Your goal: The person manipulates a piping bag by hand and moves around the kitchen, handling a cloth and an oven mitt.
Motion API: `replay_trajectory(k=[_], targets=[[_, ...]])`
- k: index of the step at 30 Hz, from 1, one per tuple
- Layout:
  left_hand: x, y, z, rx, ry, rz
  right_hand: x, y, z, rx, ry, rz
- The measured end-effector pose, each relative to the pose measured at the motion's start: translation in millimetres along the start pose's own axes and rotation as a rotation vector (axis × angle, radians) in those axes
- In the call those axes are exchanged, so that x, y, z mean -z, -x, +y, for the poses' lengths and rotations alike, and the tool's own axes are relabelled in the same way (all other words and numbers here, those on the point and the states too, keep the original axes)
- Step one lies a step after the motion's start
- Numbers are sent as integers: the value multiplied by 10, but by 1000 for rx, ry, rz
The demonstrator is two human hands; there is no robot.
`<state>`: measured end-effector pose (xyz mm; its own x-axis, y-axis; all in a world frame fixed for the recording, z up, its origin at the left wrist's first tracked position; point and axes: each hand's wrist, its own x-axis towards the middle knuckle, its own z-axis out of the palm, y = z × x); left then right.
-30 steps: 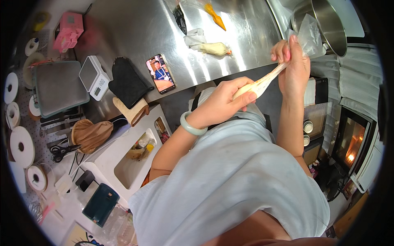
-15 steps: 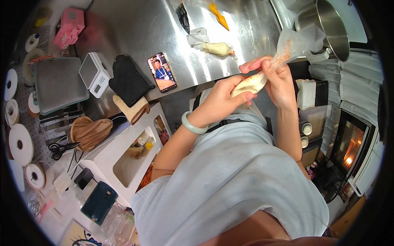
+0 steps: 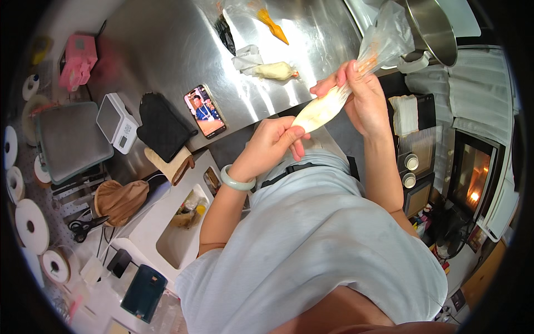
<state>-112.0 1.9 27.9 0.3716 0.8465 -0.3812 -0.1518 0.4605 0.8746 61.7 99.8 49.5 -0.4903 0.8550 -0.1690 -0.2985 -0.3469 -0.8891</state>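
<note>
Stretched between my two hands is a clear piping bag (image 3: 321, 110) filled with pale cream. My left hand (image 3: 271, 137) is closed on its narrow end. Higher up, my right hand (image 3: 360, 92) grips the neck, where orange smears show through the plastic. Above that hand the bag's loose top fans out. Beyond, on the steel table (image 3: 161, 50), lie a second bag of pale cream (image 3: 275, 70), a slim bag of orange filling (image 3: 273, 28) and a bag with dark contents (image 3: 225, 34). A bangle circles my left wrist.
A lit phone (image 3: 205, 111), a black oven mitt (image 3: 161, 125) and a white scale (image 3: 118, 123) lie along the table's left side. At the upper right stands a large steel pot (image 3: 436, 33). A glowing oven (image 3: 471, 172) is at far right. Scissors (image 3: 86, 227) lie at lower left.
My left hand has slid down toward the bag's narrow end and away from my right hand. More of the cream-filled part now shows between them. The whole view has shifted slightly.
</note>
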Motion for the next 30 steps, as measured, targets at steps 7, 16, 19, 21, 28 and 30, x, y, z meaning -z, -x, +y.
replay_trajectory(k=[7,16,19,21,28,30], targets=[[68,-34,-53,80,67,-88,-100,-7,-63,-36,-121,57],[-22,-288,96,-302,0,233,-342,47,248,-283,461,-376],[-86,-360,115,-246,142,275,-344,65,275,-277,623,-336],[-66,-341,191,-197,144,329,-385,74,230,-287,608,-311],[-63,-503,198,-572,124,723,-423,196,214,-308,592,-314],[-22,-491,209,-564,129,730,-392,248,253,-327,519,-303]])
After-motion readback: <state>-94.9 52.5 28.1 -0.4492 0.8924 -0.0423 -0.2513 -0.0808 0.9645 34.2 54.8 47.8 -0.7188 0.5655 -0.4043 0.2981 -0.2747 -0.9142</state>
